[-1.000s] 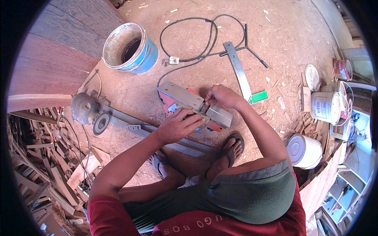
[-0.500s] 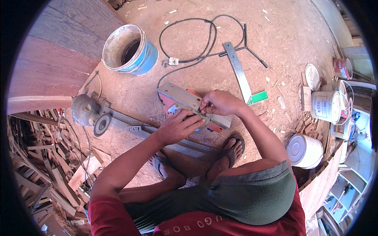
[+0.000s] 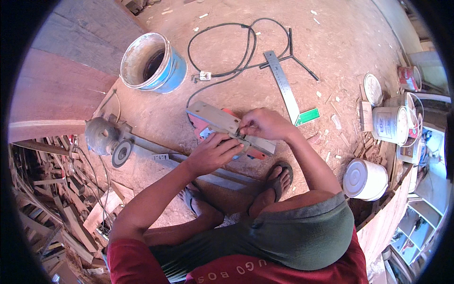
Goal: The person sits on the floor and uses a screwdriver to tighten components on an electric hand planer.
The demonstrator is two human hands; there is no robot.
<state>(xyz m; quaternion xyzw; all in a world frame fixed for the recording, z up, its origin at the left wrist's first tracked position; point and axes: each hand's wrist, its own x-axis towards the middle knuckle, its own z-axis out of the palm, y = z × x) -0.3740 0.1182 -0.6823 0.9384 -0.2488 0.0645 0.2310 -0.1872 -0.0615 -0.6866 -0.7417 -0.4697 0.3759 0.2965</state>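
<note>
While the left hand [image 3: 215,154] clamps the near edge of an orange-red power planer with flat grey metal sole [image 3: 215,117], the right hand [image 3: 266,124] bunches at its middle, grip unclear. Planer's ahead of the sandalled feet [image 3: 282,178].

A reddish-brown floor [image 3: 347,52] is carrying everything, with pale wood chips [image 3: 335,121] lying scattered across it. A blue bucket [image 3: 172,73] holding dark liquid is standing on its far left. Beside it, a black power cord [image 3: 231,23] is looping loosely, its white plug [image 3: 205,75] lying near the bucket. A steel try square [image 3: 283,85] with a green handle is resting across one arm of a black three-armed wrench [image 3: 305,67]. Flip-flops [image 3: 285,176] are pressing on the near floor, a long grey beam [image 3: 227,181] is lying beside them, and a white lidded tub [image 3: 364,180] is standing farther right.
</note>
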